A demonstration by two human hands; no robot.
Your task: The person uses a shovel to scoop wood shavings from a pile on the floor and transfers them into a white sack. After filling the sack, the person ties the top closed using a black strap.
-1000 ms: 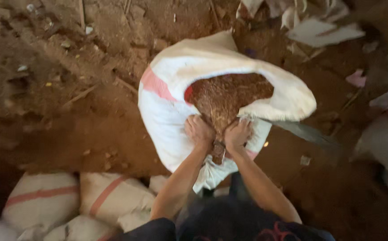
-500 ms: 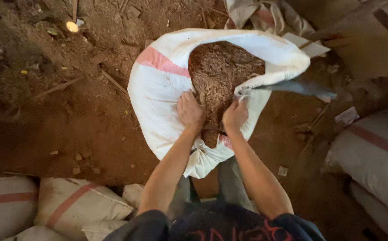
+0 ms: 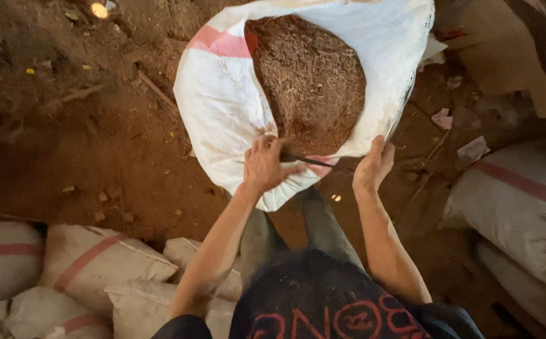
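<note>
White woven plastic is stretching wider at the mouth of the big sack [image 3: 223, 107], whose pink stripe runs near the rim: half a second ago the two hands were sitting close together at its near edge, and now they are standing apart, so the opening is being pulled broad over the brown, fibrous fill [image 3: 314, 81]. The left hand [image 3: 265, 164] is closing on the near rim, apparently also pinching a thin dark cord or needle (too slim to tell). The right hand [image 3: 373, 166] is gripping the rim's right side. On the dirt floor [image 3: 97, 138], filled red-striped sacks are lying at lower left [image 3: 91, 267] and at right [image 3: 524, 201].
</note>
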